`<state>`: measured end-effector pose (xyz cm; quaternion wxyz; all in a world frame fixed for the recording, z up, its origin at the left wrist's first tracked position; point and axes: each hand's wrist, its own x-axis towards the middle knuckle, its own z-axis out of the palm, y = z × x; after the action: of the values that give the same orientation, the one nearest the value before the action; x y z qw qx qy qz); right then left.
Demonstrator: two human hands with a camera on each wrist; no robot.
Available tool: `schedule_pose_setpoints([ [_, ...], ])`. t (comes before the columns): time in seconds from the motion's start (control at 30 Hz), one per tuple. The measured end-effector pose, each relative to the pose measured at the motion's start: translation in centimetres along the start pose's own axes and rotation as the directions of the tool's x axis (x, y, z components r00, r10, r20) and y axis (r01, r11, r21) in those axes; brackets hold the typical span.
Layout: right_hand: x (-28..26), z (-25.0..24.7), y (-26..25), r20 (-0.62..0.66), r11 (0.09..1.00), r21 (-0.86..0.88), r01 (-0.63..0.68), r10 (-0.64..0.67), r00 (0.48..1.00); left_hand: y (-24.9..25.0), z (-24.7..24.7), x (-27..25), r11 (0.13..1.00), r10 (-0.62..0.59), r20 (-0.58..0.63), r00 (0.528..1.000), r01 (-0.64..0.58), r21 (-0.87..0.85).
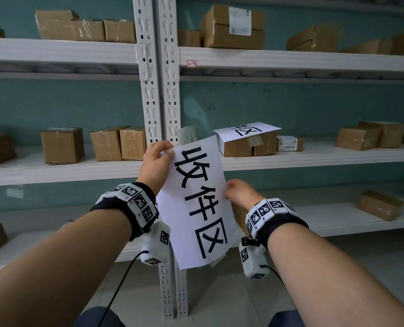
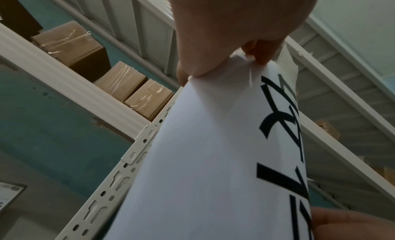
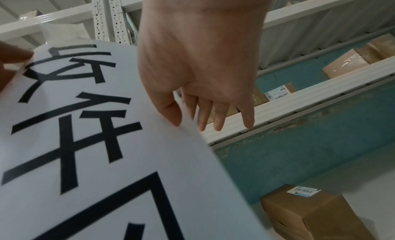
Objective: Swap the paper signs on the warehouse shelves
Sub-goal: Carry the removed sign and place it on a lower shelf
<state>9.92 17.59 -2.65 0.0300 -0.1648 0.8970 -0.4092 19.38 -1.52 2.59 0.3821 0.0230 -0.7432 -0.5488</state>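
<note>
A white paper sign (image 1: 197,204) with large black characters hangs upright in front of the white shelf post (image 1: 159,95). My left hand (image 1: 166,149) pinches its top left corner; the left wrist view shows the fingertips (image 2: 259,58) clamped on the paper's top edge (image 2: 213,150). My right hand (image 1: 228,188) holds the sign's right edge at mid height. In the right wrist view its thumb (image 3: 173,113) lies on the printed face (image 3: 96,142) and the other fingers reach behind the edge. A second printed sign (image 1: 246,131) lies flat on a cardboard box (image 1: 248,145) on the middle shelf.
White metal shelves (image 1: 314,156) run left and right of the post and carry several taped cardboard boxes (image 1: 61,145). A small red-edged label (image 1: 191,63) sits on the upper shelf's front edge. A box (image 3: 316,213) stands on the lower shelf at the right.
</note>
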Motion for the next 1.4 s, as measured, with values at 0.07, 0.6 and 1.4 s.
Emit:
schedule_pose_setpoints([
  [0.07, 0.0, 0.1, 0.1, 0.0, 1.0, 0.01, 0.03, -0.03, 1.0, -0.5, -0.2, 0.2, 0.997, 0.011, -0.059, 0.998, -0.007, 0.079],
  [0.6, 2.1, 0.8, 5.6, -0.048, 0.997, -0.015, -0.072, 0.072, 0.996, -7.4, 0.1, -0.6, 0.833, -0.52, -0.063, 0.852, 0.522, 0.184],
  [1.4, 9.1, -0.6, 17.8, -0.03, 0.905, -0.148, -0.399, 0.399, 0.916, -18.6, 11.8, 0.9, 0.683, -0.73, 0.25, 0.636, 0.672, 0.284],
])
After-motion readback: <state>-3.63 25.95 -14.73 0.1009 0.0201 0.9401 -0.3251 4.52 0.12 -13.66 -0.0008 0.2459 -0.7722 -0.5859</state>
